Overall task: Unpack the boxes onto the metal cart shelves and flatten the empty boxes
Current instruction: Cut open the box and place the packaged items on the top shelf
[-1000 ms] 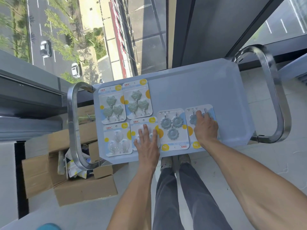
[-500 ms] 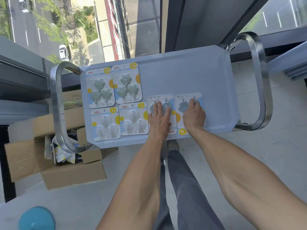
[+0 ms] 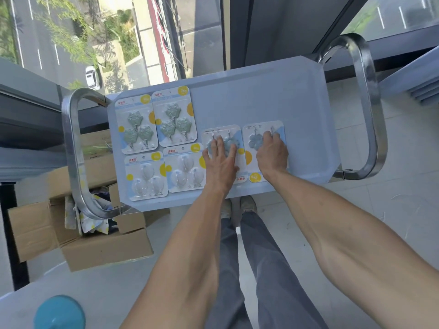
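Several hook packs lie flat on the metal cart's top shelf (image 3: 273, 96). Two green-hook packs (image 3: 135, 123) (image 3: 174, 116) sit at the back left. In front of them lie two clear-hook packs (image 3: 145, 175) (image 3: 185, 167). My left hand (image 3: 219, 162) presses flat, fingers straight, on a blue-hook pack (image 3: 223, 135). My right hand (image 3: 272, 154) rests with bent fingers on another blue-hook pack (image 3: 255, 140) to its right. The two blue packs lie side by side, edges almost touching.
An open cardboard box (image 3: 107, 248) with more packs inside stands on the floor at the cart's left, beside the steel handle (image 3: 71, 153). Another steel handle (image 3: 370, 110) is at the right. A window wall lies behind. A blue round object (image 3: 59, 313) sits at the lower left.
My left hand moved from the clear-hook pack rightward onto the blue-hook pack beside my right hand. The right hand stayed on its pack. The blue packs shifted slightly towards the back.
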